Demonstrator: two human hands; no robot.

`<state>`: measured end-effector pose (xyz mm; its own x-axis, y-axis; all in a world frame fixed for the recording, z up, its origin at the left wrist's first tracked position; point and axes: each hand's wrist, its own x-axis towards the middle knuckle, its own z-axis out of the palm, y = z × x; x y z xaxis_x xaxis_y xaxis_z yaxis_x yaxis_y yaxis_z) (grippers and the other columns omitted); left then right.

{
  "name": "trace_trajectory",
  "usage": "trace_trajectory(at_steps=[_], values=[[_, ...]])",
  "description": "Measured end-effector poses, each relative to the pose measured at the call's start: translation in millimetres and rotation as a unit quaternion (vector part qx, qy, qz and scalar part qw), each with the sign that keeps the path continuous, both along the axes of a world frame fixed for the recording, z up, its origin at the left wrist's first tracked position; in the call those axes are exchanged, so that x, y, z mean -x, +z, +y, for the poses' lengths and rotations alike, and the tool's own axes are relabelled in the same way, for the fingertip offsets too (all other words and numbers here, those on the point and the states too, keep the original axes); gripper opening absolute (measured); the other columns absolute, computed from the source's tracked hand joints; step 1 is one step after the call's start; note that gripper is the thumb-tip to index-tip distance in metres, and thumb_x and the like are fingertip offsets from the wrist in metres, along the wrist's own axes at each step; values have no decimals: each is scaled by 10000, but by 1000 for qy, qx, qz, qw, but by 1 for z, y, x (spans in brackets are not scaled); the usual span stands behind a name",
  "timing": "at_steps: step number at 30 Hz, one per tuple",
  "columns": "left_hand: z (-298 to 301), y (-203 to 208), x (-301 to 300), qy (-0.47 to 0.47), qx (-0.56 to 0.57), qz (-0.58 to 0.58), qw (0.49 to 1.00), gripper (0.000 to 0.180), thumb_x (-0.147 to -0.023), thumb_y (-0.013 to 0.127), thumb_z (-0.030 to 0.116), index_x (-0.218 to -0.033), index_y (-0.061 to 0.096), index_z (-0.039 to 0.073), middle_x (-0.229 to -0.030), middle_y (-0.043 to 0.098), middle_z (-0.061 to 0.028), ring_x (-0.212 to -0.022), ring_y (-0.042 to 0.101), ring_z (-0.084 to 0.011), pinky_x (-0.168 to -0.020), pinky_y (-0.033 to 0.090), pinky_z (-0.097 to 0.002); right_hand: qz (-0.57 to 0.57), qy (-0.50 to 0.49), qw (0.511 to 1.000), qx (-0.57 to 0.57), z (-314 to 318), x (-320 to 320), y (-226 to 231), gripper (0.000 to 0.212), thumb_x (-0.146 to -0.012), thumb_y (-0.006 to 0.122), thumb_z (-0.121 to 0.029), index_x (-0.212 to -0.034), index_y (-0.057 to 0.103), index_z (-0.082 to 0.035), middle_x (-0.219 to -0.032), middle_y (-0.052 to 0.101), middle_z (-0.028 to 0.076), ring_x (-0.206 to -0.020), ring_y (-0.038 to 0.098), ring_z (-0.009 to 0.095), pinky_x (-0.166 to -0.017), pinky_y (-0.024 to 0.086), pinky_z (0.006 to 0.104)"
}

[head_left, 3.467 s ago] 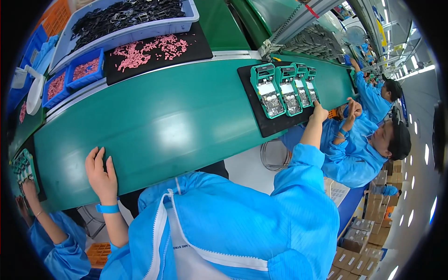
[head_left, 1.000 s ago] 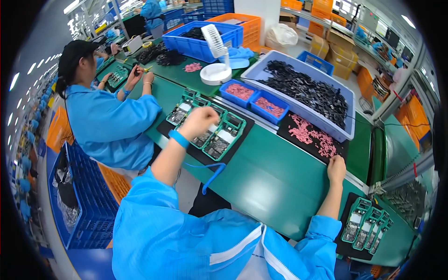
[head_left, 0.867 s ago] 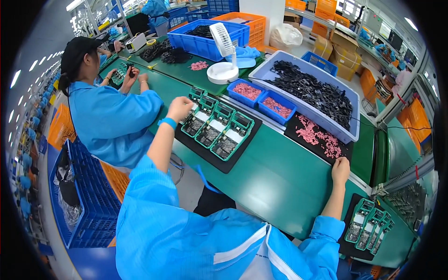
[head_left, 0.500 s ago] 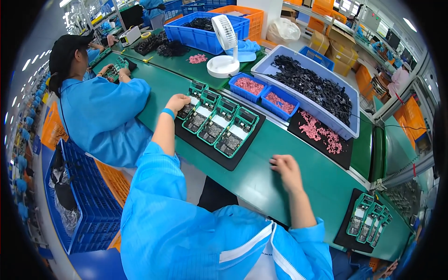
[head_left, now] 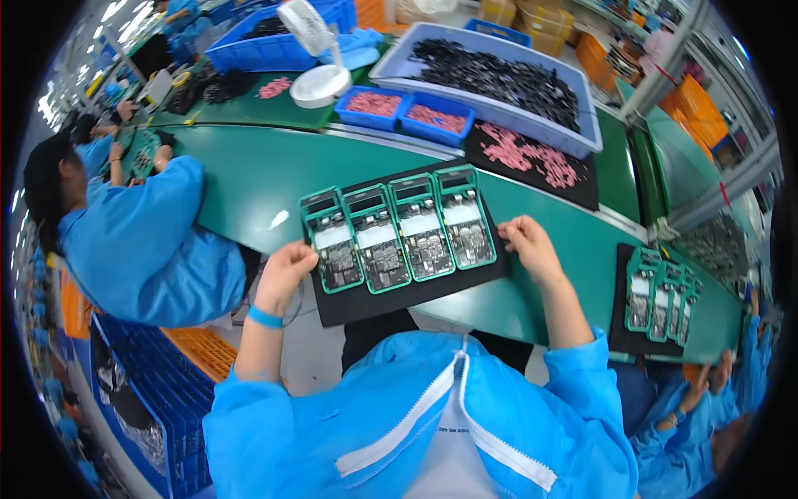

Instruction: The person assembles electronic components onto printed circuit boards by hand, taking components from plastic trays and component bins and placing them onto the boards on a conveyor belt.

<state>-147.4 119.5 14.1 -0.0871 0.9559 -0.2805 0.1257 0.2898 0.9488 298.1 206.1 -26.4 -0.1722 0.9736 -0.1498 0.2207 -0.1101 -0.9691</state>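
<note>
A black mat (head_left: 349, 312) lies across the near edge of the green table, overhanging it. On it several green-framed handheld device housings (head_left: 382, 237) stand side by side, with circuit boards and white patches showing inside. My left hand (head_left: 285, 273), a blue band on its wrist, is closed in a pinch at the mat's left edge, beside the leftmost housing. Pinched at the mat's right edge is my right hand (head_left: 532, 247), near the rightmost housing; the mat's edge is mostly hidden by the fingertips.
Beyond the mat stand two blue bins of pink pieces (head_left: 438, 119), a large pale tub of black parts (head_left: 499, 79) and a white fan (head_left: 320, 86). Loose pink pieces lie on a dark sheet (head_left: 532, 158). More housings (head_left: 657, 295) rest at right. A co-worker (head_left: 141, 233) sits at left.
The mat with its housings has turned and come squarely before me. My left hand has gone from a housing to the mat's left edge; my right hand has reached its right edge. The view has shifted.
</note>
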Motion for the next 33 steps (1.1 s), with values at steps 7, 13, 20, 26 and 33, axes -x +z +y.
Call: trace_trajectory(at_steps=[7,13,20,26,33], values=[[-69,-13,-68,9,48,-240,970,91,-907,603,84,-865,605,4,-1084,592,-72,-963,586,-135,-866,496,-303,-49,-37,995,-80,10,-50,-14,151,-942,525,-143,-936,562,3,-936,655,101,-872,630,175,-751,502,285],[-97,-22,-132,-95,175,-289,937,91,-878,638,72,-927,618,-1,-885,625,-35,-843,608,-112,-809,504,-262,-244,-3,917,-315,35,-56,-14,94,-864,587,-95,-894,556,-11,-943,622,145,-875,605,318,-766,481,366],[-102,-36,-189,-258,162,-195,932,154,-895,644,136,-917,648,-16,-877,658,-37,-800,602,-76,-725,507,-215,-378,18,857,-350,59,-50,-9,54,-815,602,-79,-837,588,-32,-892,601,149,-899,583,342,-783,478,414],[-88,-16,-160,-320,163,-128,924,148,-888,650,109,-924,666,-34,-929,681,-68,-853,613,-114,-773,512,-259,-426,18,824,-373,71,-42,-3,58,-799,575,-59,-842,572,-19,-883,594,151,-895,586,332,-777,486,407],[-22,83,-115,-317,-60,159,933,58,-800,677,54,-832,653,12,-777,641,-86,-693,622,-147,-615,494,-281,-536,125,728,-407,87,-50,14,145,-715,597,-38,-850,546,-22,-884,572,145,-879,587,313,-762,495,392]])
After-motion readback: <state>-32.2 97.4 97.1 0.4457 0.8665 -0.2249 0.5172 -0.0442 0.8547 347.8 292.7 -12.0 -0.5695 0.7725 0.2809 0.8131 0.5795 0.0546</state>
